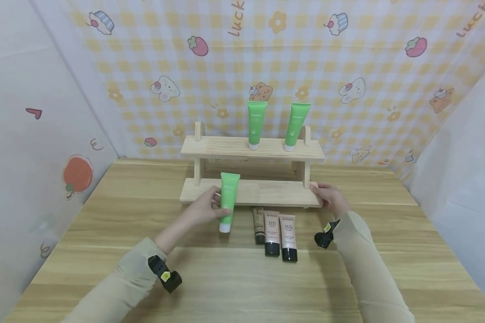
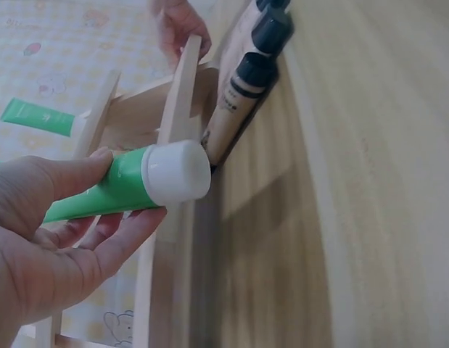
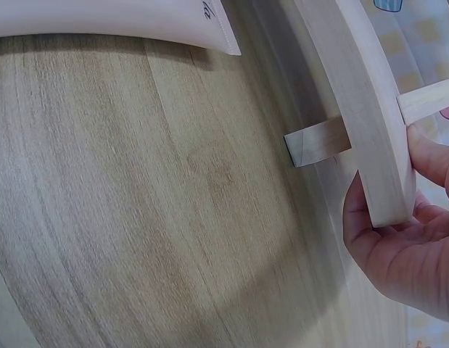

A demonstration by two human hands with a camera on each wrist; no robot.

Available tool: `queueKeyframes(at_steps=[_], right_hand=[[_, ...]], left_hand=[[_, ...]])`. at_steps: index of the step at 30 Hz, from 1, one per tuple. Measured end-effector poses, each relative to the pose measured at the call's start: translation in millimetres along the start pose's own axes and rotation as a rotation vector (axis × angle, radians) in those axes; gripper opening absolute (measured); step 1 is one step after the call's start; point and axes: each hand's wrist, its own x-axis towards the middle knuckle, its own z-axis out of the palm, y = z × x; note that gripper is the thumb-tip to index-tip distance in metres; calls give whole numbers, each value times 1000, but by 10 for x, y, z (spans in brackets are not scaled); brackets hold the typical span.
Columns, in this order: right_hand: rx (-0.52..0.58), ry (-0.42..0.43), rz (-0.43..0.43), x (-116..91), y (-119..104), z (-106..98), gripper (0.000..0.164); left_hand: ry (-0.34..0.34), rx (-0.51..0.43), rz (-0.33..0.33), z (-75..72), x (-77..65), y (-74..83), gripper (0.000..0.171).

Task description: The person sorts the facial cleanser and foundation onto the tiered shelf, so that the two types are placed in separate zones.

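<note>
A green tube (image 1: 228,197) with a white cap is gripped between the thumb and fingers of my left hand (image 1: 205,207). It is held cap down in front of the lower board of a two-tier wooden shelf (image 1: 262,192). In the left wrist view, the white cap (image 2: 179,172) points out past my fingertips. My right hand (image 1: 330,197) grips the right end of the lower board, thumb on top and fingers underneath, as the right wrist view shows on the board end (image 3: 387,196). Two more green tubes (image 1: 256,124) stand on the upper board, the right one (image 1: 297,126) leaning.
Two pink BB cream tubes (image 1: 272,233) with black caps and a brownish tube (image 1: 259,226) lie on the wooden table (image 1: 234,287) before the shelf. A checked cloth (image 1: 226,72) hangs behind, with white sheets at both sides.
</note>
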Motion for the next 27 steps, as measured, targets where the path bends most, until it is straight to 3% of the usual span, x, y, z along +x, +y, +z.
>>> queueKeyframes(at_steps=[8,27], right_hand=[[-5,10,8,25,8,-2,67],[-2,36,-2,52,20,0,65]], left_hand=[[57,16,34,-170,34,79,63],[179,-72,120,-566,194,244,59]])
